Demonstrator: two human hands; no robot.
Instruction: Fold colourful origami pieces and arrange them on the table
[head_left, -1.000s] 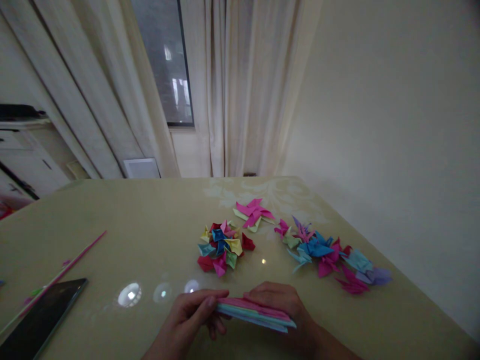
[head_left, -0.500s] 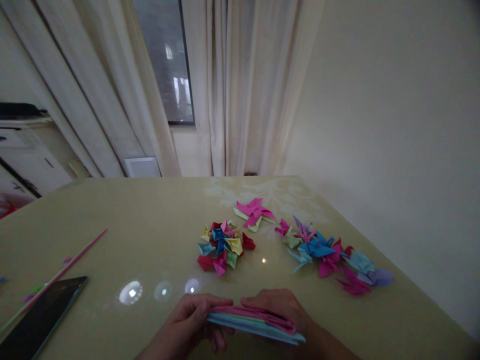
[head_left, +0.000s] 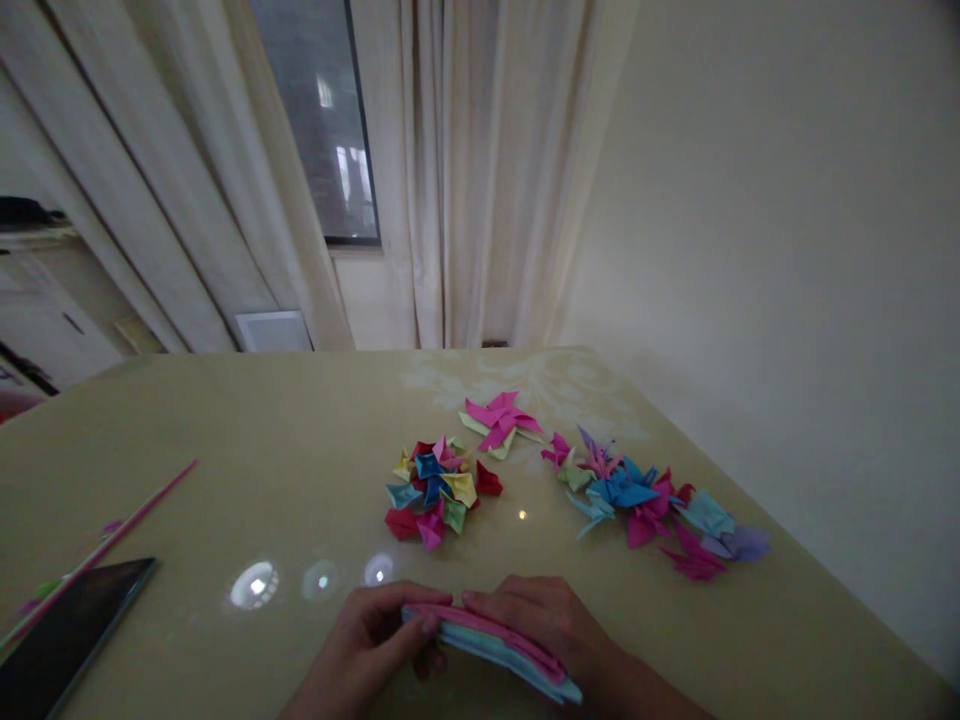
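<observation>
The left hand (head_left: 379,635) is pinching the left end of a folded paper stack (head_left: 499,643) between thumb and fingers. The right hand (head_left: 551,620) is clasping its far side, the right end jutting nearer.

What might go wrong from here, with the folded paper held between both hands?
The thick bundle of pink and light-blue folded paper bows between the left hand's grip and the right hand's grip, so its layers might slip or crease unevenly.

The cluster of small multicoloured folded-paper shapes sits just beyond the hands on the glossy pale table; reaching forward could knock it.
</observation>
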